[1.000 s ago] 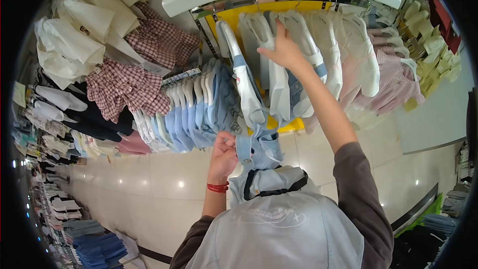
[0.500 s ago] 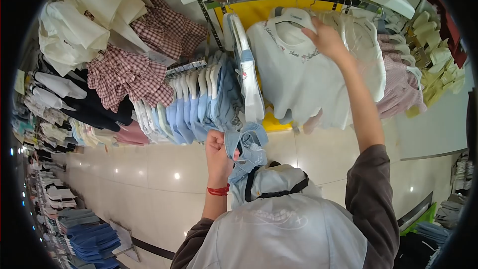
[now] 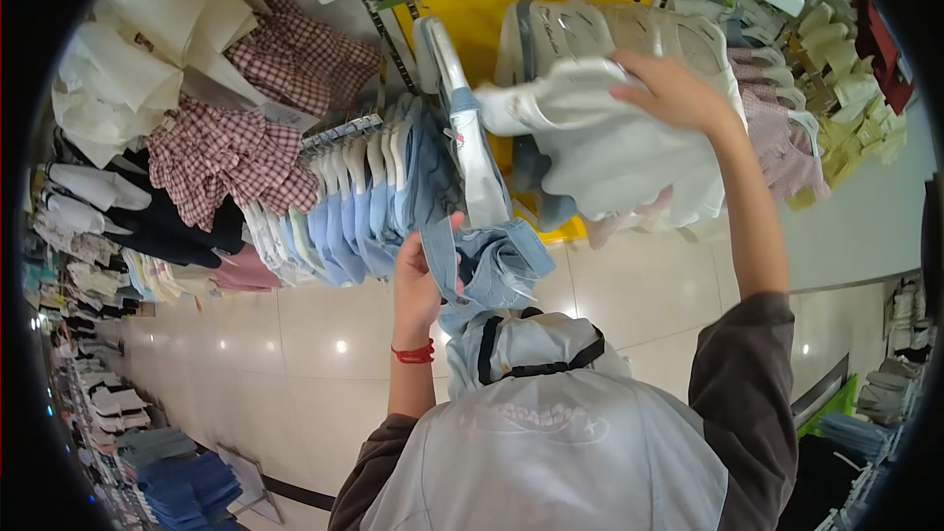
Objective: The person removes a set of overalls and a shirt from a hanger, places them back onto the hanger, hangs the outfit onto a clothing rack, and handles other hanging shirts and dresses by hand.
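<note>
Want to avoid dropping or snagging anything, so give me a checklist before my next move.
1. Left hand has a grip on the denim garment: ok.
2. Denim garment hanging smooth: not ok, it is bunched.
3. Right hand has a grip on the white top: ok, near its upper edge.
4. White top free of the hanging clothes behind it: cannot tell, they overlap in view.
5. Hanger seated inside the white top: cannot tell, blurred.

My wristband (image 3: 412, 352) — red | skirts (image 3: 224, 160) — pink-and-white check | backing panel (image 3: 472, 49) yellow | jeans (image 3: 492, 261) light blue | my sleeves (image 3: 745, 364) dark grey-brown
</note>
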`<state>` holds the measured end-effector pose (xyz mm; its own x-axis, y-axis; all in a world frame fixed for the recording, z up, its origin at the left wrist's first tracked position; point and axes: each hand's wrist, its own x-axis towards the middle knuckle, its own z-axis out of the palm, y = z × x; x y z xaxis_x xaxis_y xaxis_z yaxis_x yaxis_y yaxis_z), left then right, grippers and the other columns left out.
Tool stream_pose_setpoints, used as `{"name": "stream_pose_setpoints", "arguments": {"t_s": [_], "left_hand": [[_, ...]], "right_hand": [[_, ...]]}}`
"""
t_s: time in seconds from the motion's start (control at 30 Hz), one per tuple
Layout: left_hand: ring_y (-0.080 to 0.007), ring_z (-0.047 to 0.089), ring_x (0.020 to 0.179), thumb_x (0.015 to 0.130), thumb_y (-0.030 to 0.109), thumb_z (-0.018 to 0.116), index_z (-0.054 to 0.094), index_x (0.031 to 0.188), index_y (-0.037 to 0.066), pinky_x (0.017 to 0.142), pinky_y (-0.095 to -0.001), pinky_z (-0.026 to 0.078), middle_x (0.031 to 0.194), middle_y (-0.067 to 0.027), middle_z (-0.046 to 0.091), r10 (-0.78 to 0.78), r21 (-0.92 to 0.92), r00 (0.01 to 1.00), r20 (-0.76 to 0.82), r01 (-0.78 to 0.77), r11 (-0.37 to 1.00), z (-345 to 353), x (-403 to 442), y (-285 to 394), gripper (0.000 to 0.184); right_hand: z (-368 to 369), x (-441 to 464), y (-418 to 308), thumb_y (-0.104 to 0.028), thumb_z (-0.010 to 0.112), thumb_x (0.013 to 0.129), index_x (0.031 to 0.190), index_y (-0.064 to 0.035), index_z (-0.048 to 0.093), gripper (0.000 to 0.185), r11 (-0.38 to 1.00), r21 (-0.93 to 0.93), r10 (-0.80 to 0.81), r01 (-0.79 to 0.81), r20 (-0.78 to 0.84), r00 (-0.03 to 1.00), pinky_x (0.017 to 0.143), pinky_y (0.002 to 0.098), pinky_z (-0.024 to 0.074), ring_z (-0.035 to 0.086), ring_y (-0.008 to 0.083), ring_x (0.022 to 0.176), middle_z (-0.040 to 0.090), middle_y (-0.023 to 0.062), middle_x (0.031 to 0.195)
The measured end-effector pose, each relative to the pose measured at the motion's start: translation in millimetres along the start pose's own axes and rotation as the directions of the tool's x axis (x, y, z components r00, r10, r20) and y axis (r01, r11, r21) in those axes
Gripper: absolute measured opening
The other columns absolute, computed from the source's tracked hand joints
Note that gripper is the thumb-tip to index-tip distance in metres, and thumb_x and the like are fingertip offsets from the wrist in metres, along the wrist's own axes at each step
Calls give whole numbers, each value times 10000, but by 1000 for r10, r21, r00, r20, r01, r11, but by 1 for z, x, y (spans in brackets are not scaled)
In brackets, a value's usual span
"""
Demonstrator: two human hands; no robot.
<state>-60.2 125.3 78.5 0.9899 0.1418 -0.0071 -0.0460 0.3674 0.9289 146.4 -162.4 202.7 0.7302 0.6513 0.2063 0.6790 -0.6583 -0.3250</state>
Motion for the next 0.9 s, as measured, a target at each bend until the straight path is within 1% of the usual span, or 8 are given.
{"name": "stream_pose_setpoints", "arguments": {"t_s": [0.1,0.13,0.2,0.27,0.47,0.53,0.8,0.9], "left_hand": [[-104,549,885,700,-69,599,505,1090,14,707,-236,481,1230,-123,484,139,297,983,117,-168,940,-8,6,6,410],[-129,496,1021,665,-39,653,469,1171,9,863,-272,412,1261,-98,459,43,291,994,101,-70,954,-8,6,13,541],[-136,498,1020,637,6,690,459,1190,14,872,-278,405,1265,-87,455,72,393,990,124,-115,912,-10,11,13,599],[-152,498,1030,607,57,724,455,1199,17,885,-287,394,1265,-81,455,98,495,981,170,-171,852,-11,16,13,652],[-233,491,1061,563,169,768,477,1175,32,914,-322,363,1227,-97,478,135,656,900,415,-399,641,19,27,13,691],[-256,488,1059,568,183,769,484,1162,39,922,-333,353,1192,-109,497,138,634,862,488,-459,622,40,28,10,675],[-215,587,853,599,184,781,497,1059,31,744,-292,449,944,-90,578,150,458,896,417,-350,817,91,13,7,562],[-260,590,754,625,209,767,532,980,13,659,-310,450,839,-113,592,96,707,882,462,-432,560,104,12,26,469]], "right_hand": [[-10,-44,-20,-260,635,755,971,0,549,349,999,-2,47,-47,50,998,707,364,428,542,345,819,583,177,874],[-20,-58,-26,-262,649,738,930,7,561,342,997,-32,74,-71,96,993,680,364,425,537,350,777,580,178,835],[-37,-91,-22,-249,675,707,822,-5,586,284,997,-10,71,-71,-10,997,580,357,414,531,326,641,560,167,720],[-74,-112,-44,-262,683,677,793,-10,591,293,988,-37,155,-152,81,985,558,335,412,528,312,609,560,143,701],[-61,-141,-80,-299,671,653,815,-55,601,301,994,-90,47,-54,-83,995,557,341,432,562,285,618,589,88,705],[-33,-134,-89,-342,649,666,836,-78,604,317,985,-168,50,-40,54,997,551,348,445,578,265,618,597,70,720],[69,-108,-88,-369,567,753,811,-116,579,260,993,38,-102,111,-174,979,472,315,420,564,209,579,540,7,656],[78,-106,-88,-356,584,744,812,-124,576,242,987,56,-132,148,-219,967,473,311,420,554,204,578,532,1,657]]}}
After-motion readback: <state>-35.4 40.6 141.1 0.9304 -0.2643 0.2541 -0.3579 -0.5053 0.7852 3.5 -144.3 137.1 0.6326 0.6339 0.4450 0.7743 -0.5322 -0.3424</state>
